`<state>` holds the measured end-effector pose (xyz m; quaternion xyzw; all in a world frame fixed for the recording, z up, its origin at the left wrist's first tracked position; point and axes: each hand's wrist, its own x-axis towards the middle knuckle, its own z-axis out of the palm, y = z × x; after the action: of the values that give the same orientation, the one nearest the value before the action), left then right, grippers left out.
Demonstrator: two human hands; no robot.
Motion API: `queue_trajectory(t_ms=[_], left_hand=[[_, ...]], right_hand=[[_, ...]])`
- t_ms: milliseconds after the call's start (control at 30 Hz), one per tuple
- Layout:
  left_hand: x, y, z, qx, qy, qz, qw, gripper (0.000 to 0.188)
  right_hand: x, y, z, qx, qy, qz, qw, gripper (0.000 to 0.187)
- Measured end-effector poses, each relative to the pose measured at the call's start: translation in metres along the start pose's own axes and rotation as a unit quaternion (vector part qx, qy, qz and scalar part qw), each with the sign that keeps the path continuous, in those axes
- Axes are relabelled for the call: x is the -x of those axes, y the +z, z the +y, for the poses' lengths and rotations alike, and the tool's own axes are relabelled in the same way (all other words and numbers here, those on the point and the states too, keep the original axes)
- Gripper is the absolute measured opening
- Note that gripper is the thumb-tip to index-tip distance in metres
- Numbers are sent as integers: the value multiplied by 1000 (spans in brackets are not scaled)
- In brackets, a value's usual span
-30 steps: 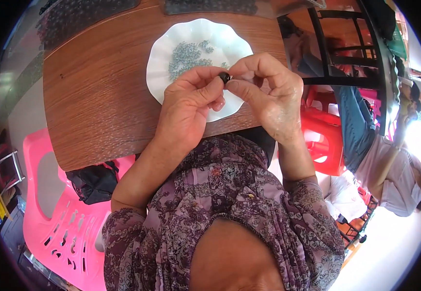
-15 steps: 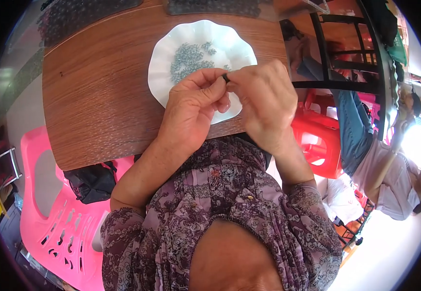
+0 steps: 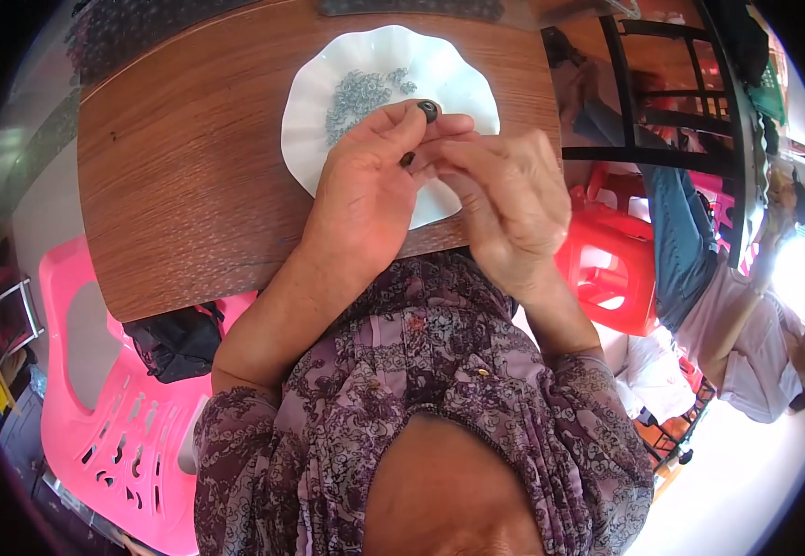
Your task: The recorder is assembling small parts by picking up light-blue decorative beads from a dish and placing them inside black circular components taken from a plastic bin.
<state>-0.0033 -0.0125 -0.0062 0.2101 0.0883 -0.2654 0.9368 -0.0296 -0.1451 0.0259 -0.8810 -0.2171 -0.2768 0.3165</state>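
Note:
My left hand [image 3: 361,176] pinches a small dark round piece with a ring-like face [image 3: 427,111] between thumb and forefinger, above the plate's near side. A second small dark piece [image 3: 407,158] shows by the left palm, beside the fingertips of my right hand. The right hand [image 3: 518,195] is closed, its fingers pressed together against the left hand's curled fingers; what they grip, if anything, is hidden. Under both hands lies a white plate with a wavy rim [image 3: 305,120], holding a spread of small clear grey-blue pieces [image 3: 361,97].
The brown wooden table [image 3: 180,185] ends just in front of my body. Dark trays of small pieces [image 3: 143,42] lie along its far edge. A pink chair [image 3: 69,371] with a black bag [image 3: 176,343] stands left, red stools [image 3: 611,264] right. Another person [image 3: 736,315] sits far right.
The left hand has turned, so the dark piece now shows its round face at the thumb tip. My right fingers have shifted from that piece down toward the left palm.

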Motion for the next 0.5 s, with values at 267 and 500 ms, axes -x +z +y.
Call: queue_trajectory(t_ms=[267,500], left_hand=[[1,1,-3,1,14,-26,1000,23],[3,3,-4,20,10,-41,999,23]], right_hand=[[6,21,0,42,33,-31,998,30],[5,20,-5,12,50,-12,999,27]])
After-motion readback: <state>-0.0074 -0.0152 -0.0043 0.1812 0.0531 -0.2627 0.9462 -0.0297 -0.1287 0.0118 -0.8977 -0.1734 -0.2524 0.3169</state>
